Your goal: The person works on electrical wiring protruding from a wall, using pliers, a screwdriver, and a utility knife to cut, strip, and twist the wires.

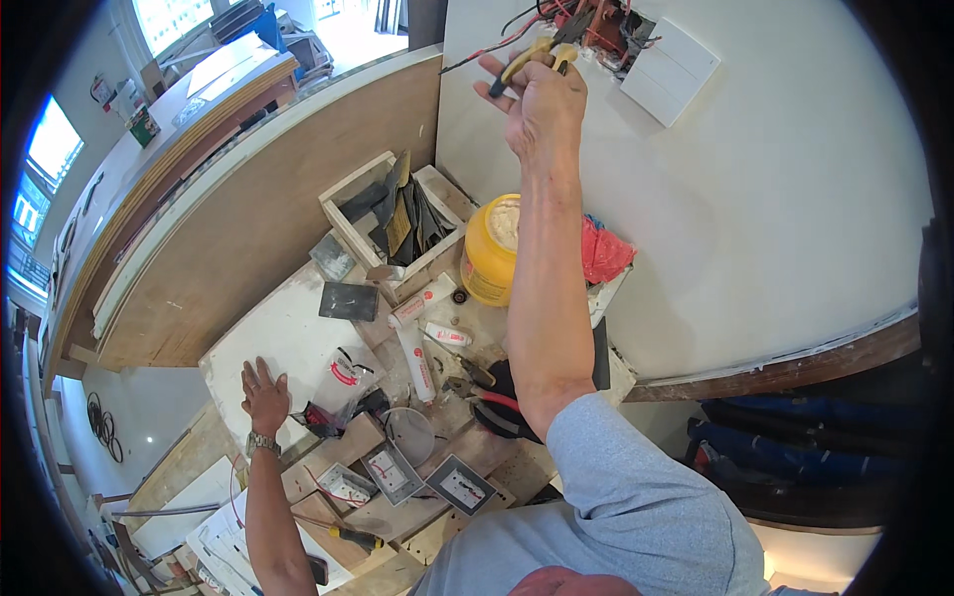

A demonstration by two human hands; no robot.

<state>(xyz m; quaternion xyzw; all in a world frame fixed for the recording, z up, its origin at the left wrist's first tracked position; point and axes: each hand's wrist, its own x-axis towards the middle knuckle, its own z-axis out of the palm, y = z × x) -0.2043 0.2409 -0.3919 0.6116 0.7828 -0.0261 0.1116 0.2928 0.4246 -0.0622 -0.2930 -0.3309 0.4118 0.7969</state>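
Note:
My right hand (545, 99) is raised at the wall, wrapped round yellow-and-black handled pliers (527, 62). Their metal jaws are beside red and black wires (606, 30) coming out of a rough opening, next to a white switch plate (671, 72); whether they grip a wire I cannot tell. My left hand (264, 395) rests with spread fingers on a white board (248, 346) on the cluttered work surface, near a plastic bag (350, 366).
A yellow tub (485, 253), a wooden box of dark sheets (363, 179), white tubes (415, 363), red-handled tools (497, 397), switch boxes (460, 484) and a screwdriver (358, 536) crowd the surface below. A plywood partition (229, 219) curves along the left. A dark wooden ledge (765, 368) edges the wall.

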